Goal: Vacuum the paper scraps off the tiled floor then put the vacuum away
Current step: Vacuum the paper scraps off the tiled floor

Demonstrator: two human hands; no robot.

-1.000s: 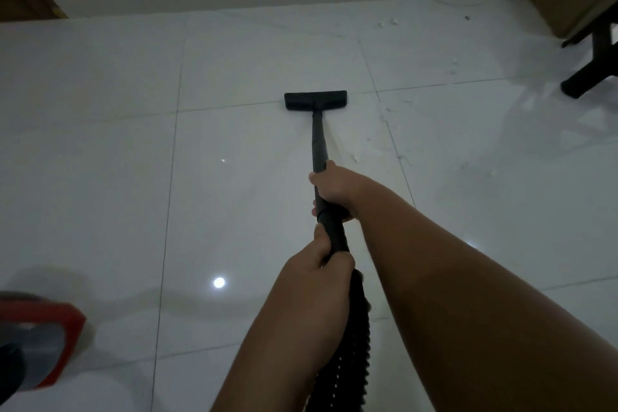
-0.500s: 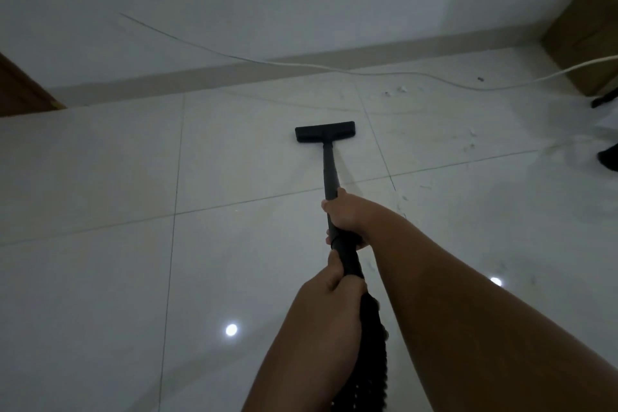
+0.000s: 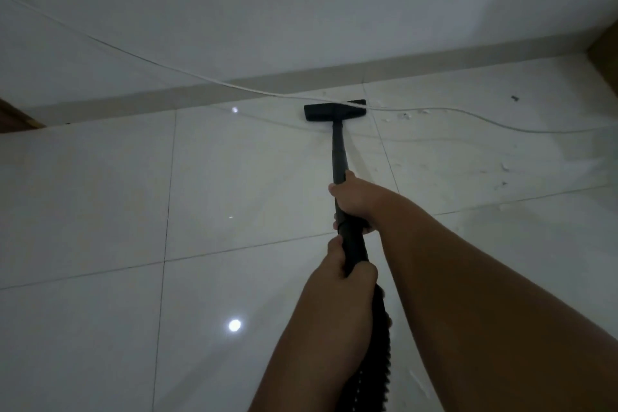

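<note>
1. Vacuum floor head (image 3: pixel 335 111) sits flat on the tiled floor (image 3: pixel 100 194), just beside the skirting (image 3: pixel 167 99). A white cable (image 3: pixel 468 115) lies across its far right corner.
2. Step in hand, as I judge it: the vacuuming pass, only partly done. Paper scraps (image 3: pixel 406 116) lie just to the right of the head, near the cable, and more are scattered further right. Putting the vacuum away has not begun.
3. Next move, in my judgement: draw the head clear of the cable, then sweep it right over the nearest scraps with the nozzle flat. The cable could be dragged or drawn against the nozzle, so the head probably needs lifting over it rather than pushing through.
4. Grip state: my right hand (image 3: pixel 354 199) is forward on the wand (image 3: pixel 338 150), fingers wrapped fully round it. My left hand (image 3: pixel 347 274) is behind it on the thicker handle section, fingers closed round that, just above where the ribbed hose (image 3: pixel 378 361) begins.
5. Position relative to the fingers: the head lies well ahead of both hands at the far end of the wand. The scraps are ahead and to the right, well apart from my fingers. The vacuum body is not in view.
</note>
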